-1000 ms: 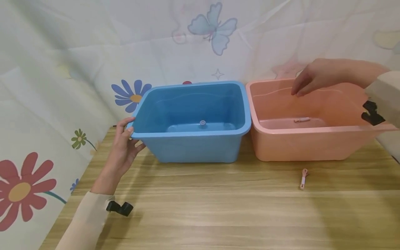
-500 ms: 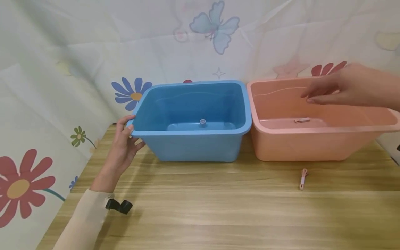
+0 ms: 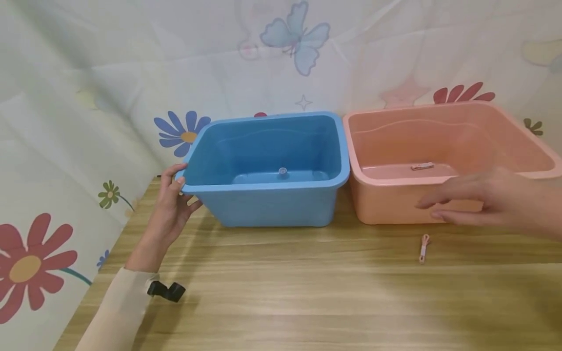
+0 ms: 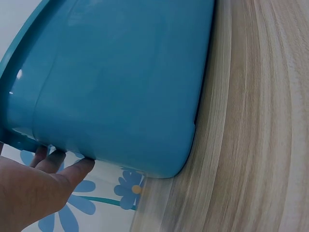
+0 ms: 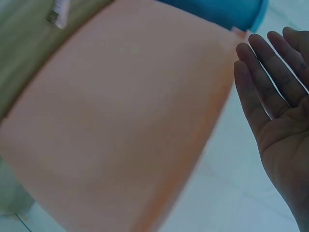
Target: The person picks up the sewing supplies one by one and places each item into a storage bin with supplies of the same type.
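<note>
My left hand [image 3: 172, 209] grips the left front rim of a blue plastic bin [image 3: 272, 204], thumb on the rim. In the left wrist view its fingers [image 4: 77, 171] touch the bin's side under the rim. My right hand [image 3: 491, 200], slightly blurred, is in front of the pink bin [image 3: 386, 202] with extended fingers and nothing in them. The right wrist view shows that hand's fingers spread apart. A small folded bundle of pink cord with a white band [image 3: 424, 248] lies on the table below its fingertips. A similar bundle [image 3: 423, 166] lies inside the pink bin.
A small round whitish thing [image 3: 283, 171] is inside the blue bin. Both bins stand side by side on the wood-grain table [image 3: 281, 287], rims meeting. Behind them hangs a white cloth [image 3: 369, 53] printed with flowers and a butterfly.
My right hand has moved from above the pink bin's inside, out over its front rim and down, its fingers opening from a pinch. The left hand keeps its grip on the blue bin.
</note>
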`<state>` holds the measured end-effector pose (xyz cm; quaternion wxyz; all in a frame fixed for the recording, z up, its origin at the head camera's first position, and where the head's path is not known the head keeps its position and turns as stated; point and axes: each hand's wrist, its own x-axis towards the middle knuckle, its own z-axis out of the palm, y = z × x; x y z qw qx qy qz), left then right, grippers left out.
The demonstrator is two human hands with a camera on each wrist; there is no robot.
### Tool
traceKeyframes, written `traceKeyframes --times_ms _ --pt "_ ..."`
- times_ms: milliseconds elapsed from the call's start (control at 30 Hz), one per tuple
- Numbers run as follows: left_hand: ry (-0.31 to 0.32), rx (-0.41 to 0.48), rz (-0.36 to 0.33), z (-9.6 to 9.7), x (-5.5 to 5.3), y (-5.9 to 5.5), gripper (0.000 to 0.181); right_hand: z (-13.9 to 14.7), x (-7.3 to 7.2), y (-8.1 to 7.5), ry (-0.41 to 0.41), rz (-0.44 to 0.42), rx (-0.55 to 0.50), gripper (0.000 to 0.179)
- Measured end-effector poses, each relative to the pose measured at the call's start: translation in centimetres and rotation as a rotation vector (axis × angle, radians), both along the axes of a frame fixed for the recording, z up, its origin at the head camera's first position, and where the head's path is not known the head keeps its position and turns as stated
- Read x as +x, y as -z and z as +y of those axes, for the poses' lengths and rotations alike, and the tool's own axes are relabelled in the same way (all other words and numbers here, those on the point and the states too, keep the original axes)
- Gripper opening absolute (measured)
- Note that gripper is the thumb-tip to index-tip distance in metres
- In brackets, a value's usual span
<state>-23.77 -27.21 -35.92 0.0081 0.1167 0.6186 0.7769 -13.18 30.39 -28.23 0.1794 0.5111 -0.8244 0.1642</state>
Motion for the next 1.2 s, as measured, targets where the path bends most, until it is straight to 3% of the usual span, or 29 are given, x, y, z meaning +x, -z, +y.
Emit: traceKeyframes --times_ms 200,367,533,800,1200 --pt "0.005 0.005 0.02 -0.1 -0.1 -0.1 0.032 0.3 0.6 5.3 -0.027 -0.057 -0.01 0.024" --pt "0.012 0.013 0.016 -0.2 -0.1 -0.1 0.032 0.7 0.4 9.0 -0.018 0.003 0.023 0.03" --pt "0.009 0.025 0.019 -0.3 0.0 0.0 0.032 1.6 0.3 11.7 0.04 0.034 0.089 0.042" --pt "0.012 0.027 0.018 -0.1 0.1 0.1 0.032 2.9 -0.2 14.2 0.132 0.059 0.108 0.057" --pt "0.002 0.017 0.011 0.1 0.1 0.1 0.031 3.2 -0.4 15.1 0.157 0.08 0.049 0.056"
